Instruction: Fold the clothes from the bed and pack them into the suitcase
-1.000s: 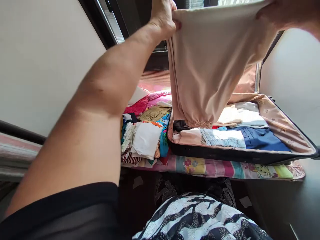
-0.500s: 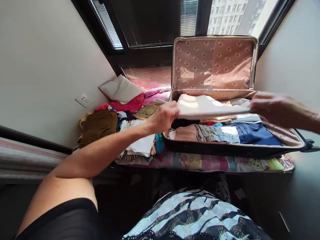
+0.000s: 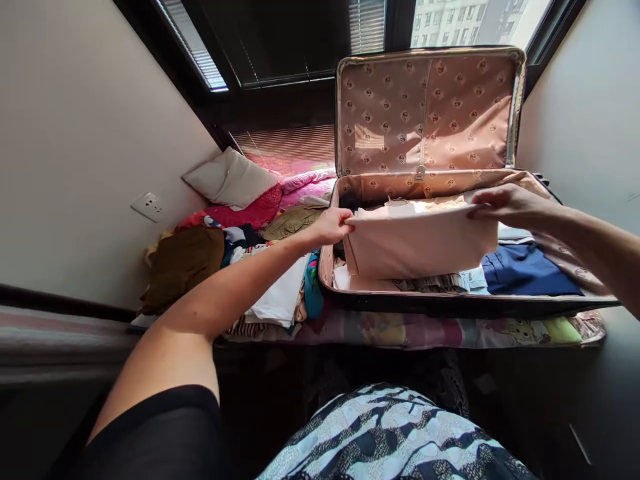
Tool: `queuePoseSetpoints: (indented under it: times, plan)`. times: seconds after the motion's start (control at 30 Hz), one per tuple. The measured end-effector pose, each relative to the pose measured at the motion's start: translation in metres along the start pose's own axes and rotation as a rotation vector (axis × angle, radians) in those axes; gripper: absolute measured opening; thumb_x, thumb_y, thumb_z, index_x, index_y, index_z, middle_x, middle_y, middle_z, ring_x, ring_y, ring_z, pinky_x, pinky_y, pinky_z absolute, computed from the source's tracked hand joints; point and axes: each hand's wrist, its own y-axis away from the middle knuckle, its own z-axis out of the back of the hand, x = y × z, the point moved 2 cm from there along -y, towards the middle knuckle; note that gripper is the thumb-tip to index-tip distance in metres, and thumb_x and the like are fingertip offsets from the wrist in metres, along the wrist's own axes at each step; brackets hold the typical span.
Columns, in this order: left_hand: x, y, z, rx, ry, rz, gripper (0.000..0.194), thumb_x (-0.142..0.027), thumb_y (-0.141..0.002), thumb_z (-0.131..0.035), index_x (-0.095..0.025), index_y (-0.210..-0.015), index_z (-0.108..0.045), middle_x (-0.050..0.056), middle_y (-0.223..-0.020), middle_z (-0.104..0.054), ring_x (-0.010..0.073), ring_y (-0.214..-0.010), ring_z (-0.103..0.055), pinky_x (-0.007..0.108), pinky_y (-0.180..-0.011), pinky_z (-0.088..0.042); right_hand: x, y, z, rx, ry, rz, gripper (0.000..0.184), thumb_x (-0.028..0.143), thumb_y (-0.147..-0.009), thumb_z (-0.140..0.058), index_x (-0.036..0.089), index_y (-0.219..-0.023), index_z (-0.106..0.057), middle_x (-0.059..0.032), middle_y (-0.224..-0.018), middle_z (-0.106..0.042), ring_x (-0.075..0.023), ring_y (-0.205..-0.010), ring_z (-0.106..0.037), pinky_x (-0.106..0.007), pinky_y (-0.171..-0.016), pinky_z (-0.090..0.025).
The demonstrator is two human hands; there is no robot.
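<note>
A pale, folded piece of clothing (image 3: 420, 247) hangs between my two hands above the open suitcase (image 3: 370, 305). My left hand (image 3: 331, 227) pinches its upper left corner. At the upper right corner, my right hand (image 3: 505, 203) grips the same edge. The exact kind of garment does not show. Behind and under it, folded clothes fill the suitcase, among them navy blue fabric (image 3: 530, 270) at the right and light blue denim (image 3: 474, 280) at the front. The hanging cloth hides part of them.
The suitcase lid (image 3: 425, 113) stands upright against the window. To the left lie white folded clothes (image 3: 280, 293), a brown garment (image 3: 187, 267) and a pale cushion (image 3: 233, 177). A patterned mat (image 3: 390, 330) runs under the suitcase. Walls close in on both sides.
The pale cloth was held nearly flat and now hangs down in front, covering more of the front clothes. My right hand has moved left. The view has shifted slightly.
</note>
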Motion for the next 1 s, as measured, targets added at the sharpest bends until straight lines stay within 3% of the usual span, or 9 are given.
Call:
queuePoseSetpoints:
  times: [0.13, 0.23, 0.3, 0.43, 0.5, 0.6, 0.77, 0.9, 1.0]
  plan:
    - [0.019, -0.082, -0.001, -0.104, -0.254, 0.159, 0.01, -0.016, -0.083, -0.066, -0.017, -0.091, -0.073, 0.004, -0.088, -0.075, 0.0195, -0.09, -0.068, 0.025, -0.079, -0.052, -0.006, -0.074, -0.031, -0.011, -0.03, -0.216, 0.021, 0.036, -0.094, -0.073, 0.015, -0.092, -0.069, -0.0027, -0.079, -0.062, -0.0148, -0.073, -0.051, -0.028, -0.07, -0.042]
    - [0.025, -0.11, -0.02, -0.138, -0.479, 0.228, 0.04, -0.018, -0.09, -0.072, -0.012, -0.128, -0.071, 0.018, -0.13, -0.074, 0.0287, -0.125, -0.066, 0.034, -0.106, -0.052, -0.023, -0.111, -0.062, -0.088, 0.094, -0.309, 0.024, 0.03, -0.092, -0.074, 0.013, -0.108, -0.071, -0.0109, -0.099, -0.071, -0.0206, -0.09, -0.061, -0.03, -0.082, -0.048]
    - [0.022, -0.104, -0.043, -0.078, -0.613, 0.155, 0.064, -0.028, -0.091, -0.079, -0.011, -0.15, -0.059, 0.025, -0.158, -0.057, 0.037, -0.148, -0.051, 0.044, -0.121, -0.044, -0.036, -0.116, -0.083, -0.092, 0.237, -0.223, 0.036, 0.034, -0.094, -0.075, 0.011, -0.121, -0.07, -0.0189, -0.118, -0.072, -0.0255, -0.108, -0.063, -0.034, -0.094, -0.049]
    - [0.009, -0.053, -0.097, 0.339, -0.678, -0.222, 0.096, -0.045, -0.089, -0.084, -0.018, -0.169, -0.039, 0.024, -0.18, -0.027, 0.0458, -0.166, -0.025, 0.059, -0.129, -0.035, -0.049, -0.074, -0.128, 0.087, 0.372, 0.197, 0.056, 0.044, -0.095, -0.075, 0.016, -0.142, -0.064, -0.0229, -0.145, -0.064, -0.0317, -0.13, -0.06, -0.038, -0.105, -0.048]
    - [0.007, -0.03, -0.115, 0.461, -0.71, -0.299, 0.084, -0.033, -0.094, -0.076, -0.017, -0.168, -0.04, 0.025, -0.177, -0.033, 0.0443, -0.163, -0.032, 0.059, -0.126, -0.04, -0.049, -0.043, -0.15, 0.215, 0.442, 0.347, 0.07, 0.047, -0.088, -0.079, 0.021, -0.15, -0.061, -0.0213, -0.155, -0.06, -0.0373, -0.135, -0.059, -0.042, -0.102, -0.05]
    - [0.008, -0.017, -0.129, 0.454, -0.789, -0.22, 0.053, -0.015, -0.099, -0.057, -0.009, -0.151, -0.059, 0.028, -0.153, -0.057, 0.0384, -0.139, -0.06, 0.051, -0.111, -0.053, -0.051, -0.011, -0.173, 0.315, 0.625, 0.435, 0.072, 0.037, -0.082, -0.078, 0.02, -0.149, -0.061, -0.0238, -0.158, -0.056, -0.042, -0.134, -0.059, -0.044, -0.094, -0.05]
    - [0.001, -0.019, -0.137, 0.35, -0.853, -0.229, 0.037, -0.015, -0.103, -0.052, -0.005, -0.13, -0.074, 0.028, -0.128, -0.071, 0.0399, -0.124, -0.07, 0.054, -0.103, -0.056, -0.056, -0.004, -0.187, 0.223, 0.787, 0.491, 0.058, 0.021, -0.081, -0.066, 0.011, -0.138, -0.063, -0.0273, -0.153, -0.057, -0.0403, -0.13, -0.058, -0.04, -0.09, -0.046]
    - [-0.018, -0.033, -0.12, 0.421, -0.824, -0.161, 0.044, -0.004, -0.104, -0.04, -0.006, -0.121, -0.08, 0.025, -0.122, -0.077, 0.0329, -0.121, -0.075, 0.047, -0.107, -0.055, -0.052, -0.002, -0.188, 0.172, 0.713, 0.437, 0.052, 0.019, -0.079, -0.066, 0.013, -0.131, -0.065, -0.0256, -0.143, -0.063, -0.0359, -0.118, -0.061, -0.039, -0.089, -0.045]
    - [-0.036, -0.055, -0.087, 0.313, -0.826, -0.087, 0.045, 0.0, -0.099, -0.043, -0.007, -0.125, -0.079, 0.023, -0.126, -0.078, 0.0321, -0.124, -0.075, 0.047, -0.113, -0.052, -0.043, -0.007, -0.176, 0.16, 0.558, 0.35, 0.037, 0.018, -0.082, -0.064, 0.016, -0.119, -0.068, -0.0203, -0.128, -0.071, -0.0332, -0.113, -0.063, -0.04, -0.092, -0.046]
